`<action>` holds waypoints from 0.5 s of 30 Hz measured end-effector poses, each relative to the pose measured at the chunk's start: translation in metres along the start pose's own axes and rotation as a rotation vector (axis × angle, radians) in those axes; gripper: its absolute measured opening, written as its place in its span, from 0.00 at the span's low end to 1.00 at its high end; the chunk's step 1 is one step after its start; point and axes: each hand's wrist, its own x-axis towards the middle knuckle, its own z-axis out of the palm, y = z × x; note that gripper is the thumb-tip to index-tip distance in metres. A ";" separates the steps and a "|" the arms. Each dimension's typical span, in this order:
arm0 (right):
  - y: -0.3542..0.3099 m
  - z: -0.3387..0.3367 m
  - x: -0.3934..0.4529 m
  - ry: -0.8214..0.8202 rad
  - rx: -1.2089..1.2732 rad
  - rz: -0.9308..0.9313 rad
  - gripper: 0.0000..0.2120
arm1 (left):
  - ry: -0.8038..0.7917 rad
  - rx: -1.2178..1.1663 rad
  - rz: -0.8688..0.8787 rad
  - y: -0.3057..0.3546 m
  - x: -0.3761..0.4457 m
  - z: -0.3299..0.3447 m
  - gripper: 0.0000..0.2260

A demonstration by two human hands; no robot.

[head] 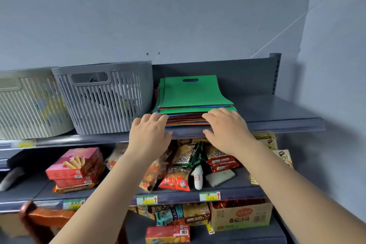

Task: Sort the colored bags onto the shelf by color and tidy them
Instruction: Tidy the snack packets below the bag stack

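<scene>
low in the frame, two bare forearms rose from the bottom edge toward the middle, over shelves crowded with snack packets [179,164] and a pink biscuit box [76,166] at lower left. just above them, at centre, the left hand [149,134] lay palm down on the front lip of the top shelf [277,123], its fingers extended and touching the near left corner of the stack of bags [190,109]. the right hand [225,128] lay the same way at the near right corner, fingers straight and spread over the front edge, thumb low against the shelf lip. neither hand gripped anything; both were flat and pressing or resting on the stack's near edge.

the stack sat at the centre of the frame on the top shelf, a green bag with a cut-out handle on top, and thin edges of orange, red and blue showing underneath, so the colours looked still mixed. judged from that, the step in hand was squaring or taking hold of the pile. to do it well, both palms should push evenly so the sheets line up without fanning, and the left side should stay off the grey basket [105,97] standing just beside it. farther left, at the frame's edge, stood a pale basket [29,103], and behind everything the grey wall filled the upper frame.
</scene>
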 end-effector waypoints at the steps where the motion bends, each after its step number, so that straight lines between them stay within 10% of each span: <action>1: 0.003 0.005 0.010 -0.007 0.007 -0.007 0.20 | -0.002 0.000 -0.007 -0.002 0.008 0.005 0.20; 15: 0.038 0.055 0.135 -0.147 0.103 0.039 0.25 | 0.120 -0.147 0.039 -0.036 0.112 0.057 0.19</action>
